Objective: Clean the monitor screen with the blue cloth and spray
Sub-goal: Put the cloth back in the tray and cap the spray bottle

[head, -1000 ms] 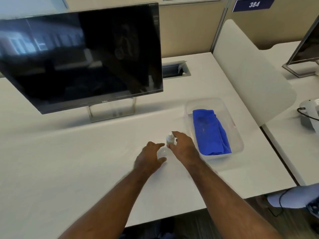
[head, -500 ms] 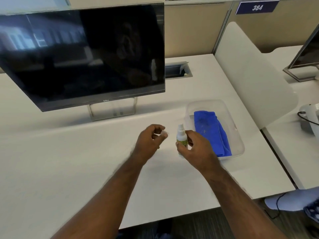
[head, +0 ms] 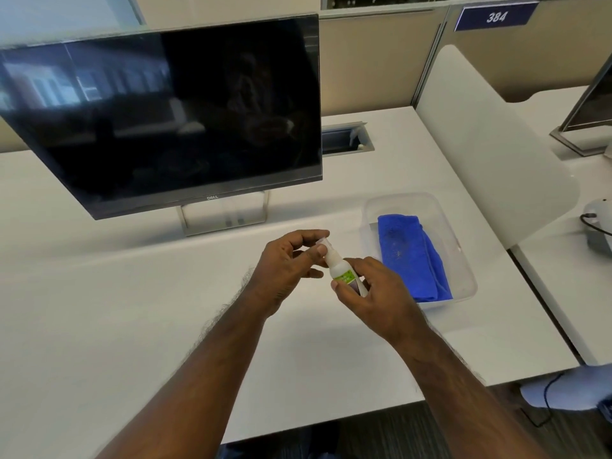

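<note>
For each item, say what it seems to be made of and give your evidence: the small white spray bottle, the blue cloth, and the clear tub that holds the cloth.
Small white spray bottle: probably plastic, smooth and slightly shiny, with a green label.
Blue cloth: soft, fuzzy fabric, possibly microfibre; it folds limply and has a stitched edge.
Clear tub: likely thin, see-through plastic; the white desk shows through its walls.

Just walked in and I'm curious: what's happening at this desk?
A person is getting ready to clean the monitor. The right hand holds a small spray bottle above the desk, and the left hand pinches its top, where a clear cap seems to sit. The blue cloth lies folded in a clear tray to the right, untouched. The screen is dark, and nothing has been wiped yet.
</note>
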Demonstrator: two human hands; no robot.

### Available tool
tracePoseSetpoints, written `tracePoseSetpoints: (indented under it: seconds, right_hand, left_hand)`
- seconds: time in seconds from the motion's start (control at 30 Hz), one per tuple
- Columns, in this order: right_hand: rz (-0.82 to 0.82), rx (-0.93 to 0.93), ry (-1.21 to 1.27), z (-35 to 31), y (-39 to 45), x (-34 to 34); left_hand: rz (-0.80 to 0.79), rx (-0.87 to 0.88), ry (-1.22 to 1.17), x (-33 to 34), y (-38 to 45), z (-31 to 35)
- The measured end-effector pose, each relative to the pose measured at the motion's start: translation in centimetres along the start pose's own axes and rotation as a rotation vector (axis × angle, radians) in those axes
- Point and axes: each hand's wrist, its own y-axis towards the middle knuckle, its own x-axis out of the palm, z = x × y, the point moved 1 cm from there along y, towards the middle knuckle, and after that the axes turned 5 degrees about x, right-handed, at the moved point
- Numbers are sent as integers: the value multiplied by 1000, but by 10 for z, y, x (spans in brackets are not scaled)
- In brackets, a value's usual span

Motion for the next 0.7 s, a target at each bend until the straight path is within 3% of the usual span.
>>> tracePoseSetpoints:
  seconds: [0.43, 0.63, 0.7]
  right_hand:
    - [142, 113, 273, -10, -2, 0]
    - [326, 53, 208, 2, 29, -34]
    - [378, 74, 192, 15, 46, -50]
  left_hand:
    - [-79, -43, 45, 8, 16, 7]
    - [-202, -23, 242, 29, 27, -2]
    - [-174, -13, 436, 37, 32, -17]
